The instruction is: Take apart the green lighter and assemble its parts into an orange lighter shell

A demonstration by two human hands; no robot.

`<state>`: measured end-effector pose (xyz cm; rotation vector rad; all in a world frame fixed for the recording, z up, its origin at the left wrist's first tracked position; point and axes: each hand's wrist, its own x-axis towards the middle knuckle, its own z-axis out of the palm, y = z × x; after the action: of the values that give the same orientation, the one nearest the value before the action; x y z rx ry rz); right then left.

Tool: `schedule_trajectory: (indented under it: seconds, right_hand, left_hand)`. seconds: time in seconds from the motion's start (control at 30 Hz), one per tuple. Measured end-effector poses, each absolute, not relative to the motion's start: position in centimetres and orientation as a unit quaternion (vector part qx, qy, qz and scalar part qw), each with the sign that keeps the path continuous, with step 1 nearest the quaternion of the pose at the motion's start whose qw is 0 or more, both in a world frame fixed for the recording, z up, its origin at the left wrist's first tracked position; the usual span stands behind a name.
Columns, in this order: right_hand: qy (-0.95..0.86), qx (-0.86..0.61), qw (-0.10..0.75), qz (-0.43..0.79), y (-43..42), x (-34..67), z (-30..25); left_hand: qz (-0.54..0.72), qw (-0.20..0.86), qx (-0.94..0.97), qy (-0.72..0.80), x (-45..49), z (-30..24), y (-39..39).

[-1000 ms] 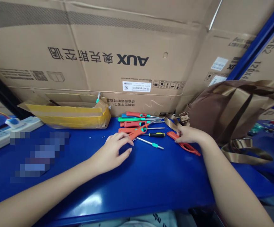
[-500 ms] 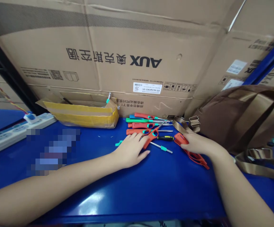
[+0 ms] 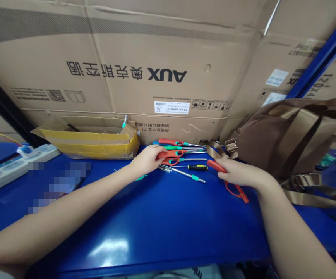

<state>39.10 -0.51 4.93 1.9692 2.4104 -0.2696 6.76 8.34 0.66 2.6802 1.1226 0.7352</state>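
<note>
- Pixelated patch (image 3: 57, 182), blue desk (image 3: 168, 217), 9 o'clock of left hand (image 3: 147, 159): content masked.
- White power strip (image 3: 11, 166), 9 o'clock: cut by frame edge.
- Brown fabric bag (image 3: 287, 135), 3 o'clock: cut by frame edge.
- Flat red plastic handle piece (image 3: 235, 190): middle covered by right hand (image 3: 237, 173).
- Red long-nosed lighter (image 3: 172, 154): grip end hidden inside left hand.
- Small teal piece (image 3: 141, 178): partly under left wrist, kind indeterminate.
- White label (image 3: 171, 107), 12 o'clock: print too small to read.
</note>
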Motion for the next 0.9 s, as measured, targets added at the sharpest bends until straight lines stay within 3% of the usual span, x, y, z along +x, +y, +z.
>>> schedule_trajectory:
  seconds: [0.2, 0.33, 0.47, 0.7, 0.9]
  right_hand:
    - [0.887, 0.436, -0.105, -0.107, -2.6, 32.6, 4.6]
    - [0.925, 0.37, -0.072, -0.044, -4.0, 28.4, 1.9]
    - [0.929, 0.345, -0.083, -0.109, -4.7, 27.1, 0.6]
    - [0.914, 0.353, -0.11, -0.167, -3.5, 28.9, 1.4]
    - [0.921, 0.302, -0.022, -0.245, -3.3, 29.8, 1.9]
  left_hand:
    - [0.267, 0.043, 0.878, 0.395, 5.7, -0.2, 7.2]
    - [0.312, 0.165, 0.875, 0.332, 5.4, 0.0, 2.7]
    - [0.273, 0.255, 0.868, 0.328, 4.3, -0.4, -0.8]
    - [0.212, 0.235, 0.905, 0.285, 3.0, -1.9, -0.8]
    - [0.165, 0.192, 0.927, 0.276, 3.0, -2.0, -1.2]
